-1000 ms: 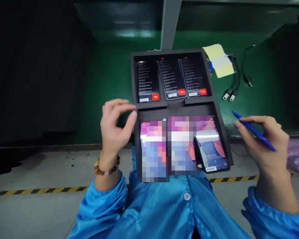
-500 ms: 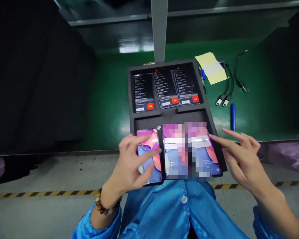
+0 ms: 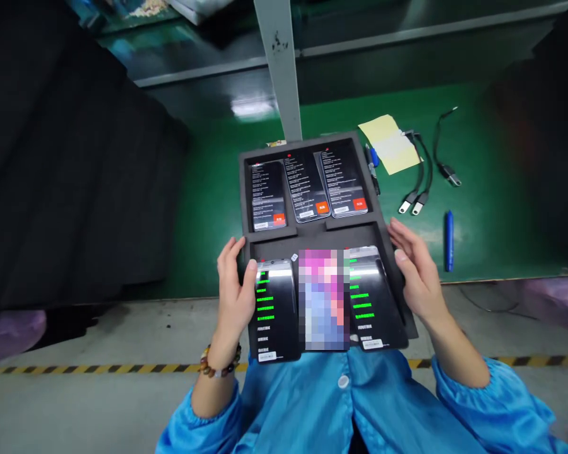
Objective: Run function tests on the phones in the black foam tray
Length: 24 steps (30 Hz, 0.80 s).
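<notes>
A black foam tray [image 3: 312,237] lies between my hands and juts over the table's front edge. My left hand [image 3: 235,291] is closed round its left side, the thumb on top beside the front left phone [image 3: 277,315]. On the opposite side my right hand [image 3: 419,272] grips the tray's edge, thumb on the rim near the front right phone [image 3: 381,299]. Both these phones show green and white text on black screens. Between them the middle phone [image 3: 324,299] is blurred out by pixel blocks. Three phones with dark text screens and red boxes, one at the left [image 3: 268,195], fill the back compartment.
Right of the tray lie a yellow paper sheet [image 3: 388,145], black cables [image 3: 426,180], marker pens [image 3: 372,167] and a blue pen [image 3: 449,241] on the green table [image 3: 208,221]. A grey post [image 3: 281,69] rises behind the tray. Dark curtains [image 3: 76,157] hang at both sides.
My hands have moved from over the phone screens to the tray's two sides. The front left and right phones have switched from colourful wallpaper to black screens with text. The view has shifted slightly.
</notes>
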### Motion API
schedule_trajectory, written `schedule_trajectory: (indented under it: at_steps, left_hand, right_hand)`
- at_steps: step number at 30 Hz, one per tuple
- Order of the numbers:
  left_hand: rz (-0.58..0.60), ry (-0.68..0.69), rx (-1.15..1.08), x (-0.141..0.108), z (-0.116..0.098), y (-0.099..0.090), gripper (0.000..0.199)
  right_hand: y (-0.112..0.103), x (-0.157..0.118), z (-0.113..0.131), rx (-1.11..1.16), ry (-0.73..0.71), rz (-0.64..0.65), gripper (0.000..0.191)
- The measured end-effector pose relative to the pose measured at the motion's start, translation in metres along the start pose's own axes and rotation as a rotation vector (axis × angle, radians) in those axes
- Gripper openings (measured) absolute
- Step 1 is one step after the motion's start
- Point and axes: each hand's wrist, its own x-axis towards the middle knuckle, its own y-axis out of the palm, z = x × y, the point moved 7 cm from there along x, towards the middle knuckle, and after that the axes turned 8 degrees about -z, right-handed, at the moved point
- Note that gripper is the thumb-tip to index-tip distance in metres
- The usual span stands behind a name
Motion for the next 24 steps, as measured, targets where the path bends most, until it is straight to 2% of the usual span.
schedule_trajectory:
  at_steps: [4,7,8,10,12,13,14,16,17,19,21,24]
  left_hand:
    - [0.008,-0.023,-0.065,0.004,-0.005,0.009,0.053]
    - [-0.005,-0.048,-0.073,0.015,-0.005,0.011,0.056]
    - [-0.015,-0.061,-0.084,0.018,-0.003,0.011,0.057]
    - [-0.041,-0.087,-0.108,0.024,0.003,0.010,0.058]
    - [-0.061,-0.105,-0.101,0.027,0.008,0.009,0.058]
    - [-0.063,-0.108,-0.083,0.028,0.010,0.010,0.058]
    - [-0.062,-0.111,-0.059,0.029,0.011,0.010,0.058]
    - [-0.061,-0.123,-0.024,0.029,0.011,0.010,0.058]
    - [-0.061,-0.133,-0.018,0.029,0.012,0.010,0.059]
    - [-0.058,-0.150,-0.024,0.029,0.013,0.010,0.060]
    - [-0.054,-0.157,-0.035,0.028,0.014,0.010,0.061]
    - [-0.062,-0.155,-0.048,0.028,0.014,0.011,0.059]
  right_hand:
    - [0.020,0.007,0.006,-0.003,0.010,0.035,0.053]
    - [0.016,0.009,0.021,-0.148,-0.065,0.028,0.050]
    - [0.006,0.009,0.024,-0.237,-0.112,-0.024,0.047]
    - [-0.035,0.012,0.025,-0.459,-0.171,-0.259,0.044]
    - [-0.087,0.012,0.014,-0.702,-0.119,-0.523,0.050]
    - [-0.110,0.014,0.003,-0.803,-0.050,-0.574,0.059]
    - [-0.126,0.017,-0.010,-0.877,0.017,-0.544,0.067]
    - [-0.140,0.027,-0.031,-0.922,0.086,-0.388,0.070]
    - [-0.138,0.033,-0.035,-0.897,0.079,-0.324,0.066]
    - [-0.125,0.048,-0.030,-0.790,0.019,-0.291,0.056]
    - [-0.101,0.072,-0.016,-0.682,-0.051,-0.295,0.054]
    - [-0.055,0.124,0.000,-0.635,-0.150,-0.228,0.056]
